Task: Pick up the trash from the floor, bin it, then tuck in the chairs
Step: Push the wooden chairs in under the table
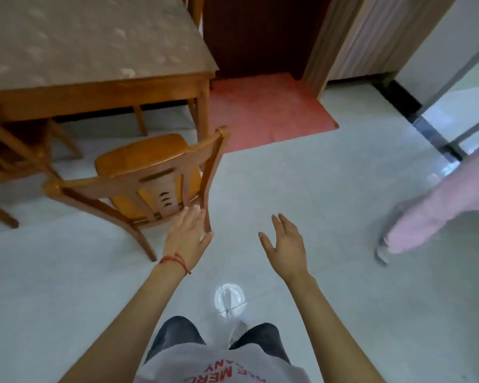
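A wooden chair (150,172) stands pulled out from the table (94,89), its back toward me and turned at an angle. My left hand (187,230), with a red string on its wrist, is stretched out flat with fingers apart, close to the chair's right rear post near the seat. My right hand (285,241) hangs open over bare floor to the right of the chair, holding nothing. No trash shows on the floor in view.
Another wooden chair (9,150) sits at the table's left side. A red mat (266,109) lies before a dark door. Another person's leg (426,219) steps in at the right. A round light reflection (229,298) shines on the pale tiles near my feet.
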`<state>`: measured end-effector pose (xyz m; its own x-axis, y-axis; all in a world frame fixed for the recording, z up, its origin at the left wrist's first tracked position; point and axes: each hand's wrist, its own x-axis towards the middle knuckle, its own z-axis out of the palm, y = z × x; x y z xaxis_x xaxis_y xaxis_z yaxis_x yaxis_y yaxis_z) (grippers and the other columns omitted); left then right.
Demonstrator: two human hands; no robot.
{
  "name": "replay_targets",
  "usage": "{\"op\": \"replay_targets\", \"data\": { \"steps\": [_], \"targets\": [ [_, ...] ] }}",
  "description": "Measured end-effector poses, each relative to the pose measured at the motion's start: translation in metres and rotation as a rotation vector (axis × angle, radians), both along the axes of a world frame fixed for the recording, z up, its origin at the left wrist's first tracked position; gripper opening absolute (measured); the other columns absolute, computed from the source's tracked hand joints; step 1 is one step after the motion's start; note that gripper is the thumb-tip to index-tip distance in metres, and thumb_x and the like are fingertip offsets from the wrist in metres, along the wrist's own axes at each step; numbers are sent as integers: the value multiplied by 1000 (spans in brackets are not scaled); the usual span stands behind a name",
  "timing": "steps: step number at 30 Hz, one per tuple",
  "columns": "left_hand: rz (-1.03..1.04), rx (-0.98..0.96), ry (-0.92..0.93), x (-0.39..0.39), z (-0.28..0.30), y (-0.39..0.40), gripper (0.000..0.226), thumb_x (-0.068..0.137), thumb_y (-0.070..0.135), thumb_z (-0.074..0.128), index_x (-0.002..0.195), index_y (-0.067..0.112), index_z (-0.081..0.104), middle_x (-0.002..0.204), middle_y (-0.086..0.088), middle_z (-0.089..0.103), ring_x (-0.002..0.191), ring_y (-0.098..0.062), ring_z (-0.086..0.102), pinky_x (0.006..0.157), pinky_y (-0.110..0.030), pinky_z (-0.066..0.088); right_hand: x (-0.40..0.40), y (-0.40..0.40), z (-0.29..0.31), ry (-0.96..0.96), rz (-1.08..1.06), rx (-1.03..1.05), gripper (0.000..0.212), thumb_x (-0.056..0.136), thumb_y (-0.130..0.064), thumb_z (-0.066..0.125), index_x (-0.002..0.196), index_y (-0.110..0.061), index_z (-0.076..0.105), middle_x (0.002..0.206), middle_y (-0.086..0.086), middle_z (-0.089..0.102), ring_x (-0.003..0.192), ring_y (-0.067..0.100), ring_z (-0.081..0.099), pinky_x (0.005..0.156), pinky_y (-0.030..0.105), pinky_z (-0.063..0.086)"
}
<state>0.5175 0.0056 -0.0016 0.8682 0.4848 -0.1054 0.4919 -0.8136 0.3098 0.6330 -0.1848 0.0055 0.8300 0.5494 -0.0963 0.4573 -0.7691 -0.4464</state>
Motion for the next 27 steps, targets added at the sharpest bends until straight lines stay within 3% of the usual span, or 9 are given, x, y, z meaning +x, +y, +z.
{"op": "replay_targets", "data": {
  "steps": [10,20,22,24,27],
  "targets": [
    [503,-12,-44,-57,13,25,58,91,40,42,139,12,28,151,-10,27,140,-27,19,114,-41,18,15,99,4,-33,443,54,58,92,-43,44,140,-12,33,149,11,35,137,25,28,111,37,25],
    [718,-86,-217,-54,28,64,59,91,42,42,138,8,30,147,-16,34,137,-32,26,114,-42,20,12,156,12,2,477,130,57,91,-49,41,138,-16,37,147,8,39,136,23,32,110,40,28],
    [774,-146,-282,-49,30,73,58,91,41,42,137,7,33,145,-16,36,136,-32,29,113,-42,23,15,168,18,96,427,218,48,91,-47,43,127,-15,47,134,8,51,124,23,45,99,37,40],
    [835,-234,-353,-42,33,84,55,91,40,42,135,6,36,142,-18,41,132,-33,34,111,-44,29,15,181,25,214,348,350,38,91,-42,47,114,-12,53,114,8,60,102,18,54,82,28,41],
    [969,-376,-451,-28,39,100,54,91,42,42,132,6,40,136,-19,47,126,-35,42,106,-46,35,16,199,34,391,228,433,34,91,-40,49,102,-10,59,92,0,62,88,14,56,73,21,42]
  ]
}}
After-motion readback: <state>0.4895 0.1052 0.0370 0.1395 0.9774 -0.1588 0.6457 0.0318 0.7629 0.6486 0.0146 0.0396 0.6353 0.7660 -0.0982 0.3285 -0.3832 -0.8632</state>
